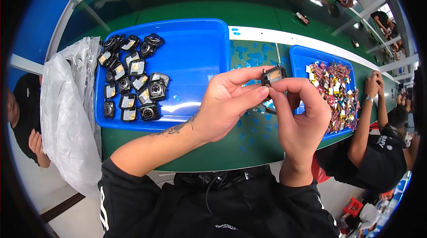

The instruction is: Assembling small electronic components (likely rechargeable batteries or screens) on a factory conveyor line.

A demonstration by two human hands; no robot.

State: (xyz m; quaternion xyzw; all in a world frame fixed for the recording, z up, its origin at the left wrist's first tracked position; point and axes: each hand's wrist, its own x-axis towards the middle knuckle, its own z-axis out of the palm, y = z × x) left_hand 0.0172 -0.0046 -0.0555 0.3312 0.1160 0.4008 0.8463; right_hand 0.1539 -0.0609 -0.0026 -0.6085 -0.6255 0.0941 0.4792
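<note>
Black clothing (187,207) with white sleeve stripes spans the lower edge. Beyond it, the left hand (231,102) and right hand (302,109) have their fingers clamped on one small black casing (274,76), held up over the green bench (191,160) between two trays. Similar casings (156,90) crowd the left side of one blue tray (195,55); small pink, white and yellow parts (336,89) heap in the other blue tray (299,55).
</note>
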